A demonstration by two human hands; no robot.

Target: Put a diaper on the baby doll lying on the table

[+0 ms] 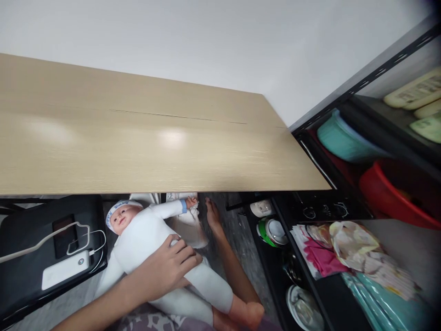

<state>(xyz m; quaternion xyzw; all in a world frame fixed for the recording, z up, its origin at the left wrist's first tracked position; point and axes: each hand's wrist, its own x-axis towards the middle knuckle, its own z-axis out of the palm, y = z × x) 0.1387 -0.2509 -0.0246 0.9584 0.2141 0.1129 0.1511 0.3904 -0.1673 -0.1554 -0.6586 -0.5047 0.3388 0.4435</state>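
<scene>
White cloth covers the baby doll (151,243), which lies across the lap, and the left hand (172,269) is laid over its belly, fingers curled and pressed on the suit rather than pinching it. The right hand is not seen. The doll is judged already dressed: body suit and cap are on, while the bare feet at the near end are left uncovered. Just beyond the grip, the doll's raised arm is met by a small white garment (191,225) lying loose, seemingly not yet put on. Left of the grip, a power bank (65,271) with its cable is set on a black surface. Farther off, the pale wooden worktop (138,147) is seen, and to the right a black shelf (310,276) holds folded cloths.
</scene>
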